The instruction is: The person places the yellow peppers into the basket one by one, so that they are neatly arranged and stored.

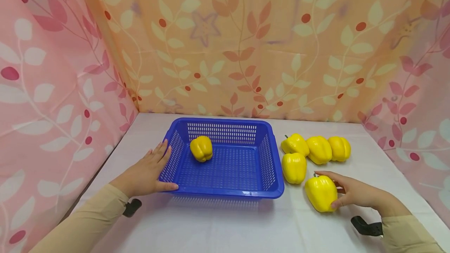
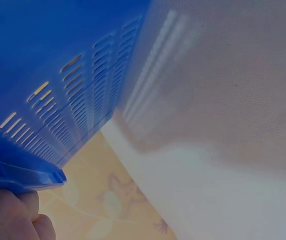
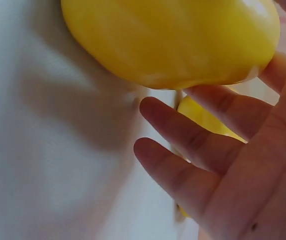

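A blue plastic basket with slotted walls stands on the table, one yellow bell pepper inside it toward the left. My left hand rests along the basket's left rim, fingers extended and thumb on the front corner. The left wrist view shows its fingers beside the basket's rim. To the right of the basket, my right hand holds another yellow bell pepper between thumb and fingers. In the right wrist view this pepper fills the top, with two fingers extended below it.
Several more yellow bell peppers lie grouped right of the basket, one of them close to its right wall. A white cloth covers the table. Floral curtains hang behind and at both sides.
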Motion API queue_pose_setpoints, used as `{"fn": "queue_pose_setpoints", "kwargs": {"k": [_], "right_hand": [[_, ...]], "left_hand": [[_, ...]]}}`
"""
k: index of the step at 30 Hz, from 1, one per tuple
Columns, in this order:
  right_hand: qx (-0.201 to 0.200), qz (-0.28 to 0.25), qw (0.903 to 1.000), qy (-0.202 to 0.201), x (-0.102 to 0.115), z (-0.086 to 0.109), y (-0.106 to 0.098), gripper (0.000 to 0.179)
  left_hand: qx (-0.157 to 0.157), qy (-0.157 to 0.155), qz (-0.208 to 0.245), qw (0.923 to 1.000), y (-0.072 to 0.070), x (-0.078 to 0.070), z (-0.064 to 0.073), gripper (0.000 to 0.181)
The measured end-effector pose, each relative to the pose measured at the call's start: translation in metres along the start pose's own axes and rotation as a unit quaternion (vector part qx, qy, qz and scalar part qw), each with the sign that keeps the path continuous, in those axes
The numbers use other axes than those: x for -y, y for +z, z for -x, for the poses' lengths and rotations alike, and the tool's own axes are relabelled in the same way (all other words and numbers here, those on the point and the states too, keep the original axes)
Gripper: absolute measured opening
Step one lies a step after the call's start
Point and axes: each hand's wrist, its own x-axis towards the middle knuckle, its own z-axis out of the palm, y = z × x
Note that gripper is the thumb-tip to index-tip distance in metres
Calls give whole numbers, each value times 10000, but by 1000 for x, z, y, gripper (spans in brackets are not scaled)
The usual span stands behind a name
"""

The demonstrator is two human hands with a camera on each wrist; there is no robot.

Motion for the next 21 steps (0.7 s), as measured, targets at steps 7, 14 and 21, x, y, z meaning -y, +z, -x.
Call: {"fn": "queue_pose_setpoints", "kwargs": {"k": [7, 14, 21], "right_hand": [[-379, 97, 9989, 242, 0, -2, -3, 95], [-632, 169, 9978, 138, -6, -5, -7, 93], [-724, 318, 9968, -123, -8, -4, -8, 88]], "left_hand": [[-41, 41, -5, 10000, 1, 1, -1, 117], [-27, 18, 47, 10000, 0, 0, 0, 116], [-32, 1, 14, 10000, 1, 1, 0, 116]]}}
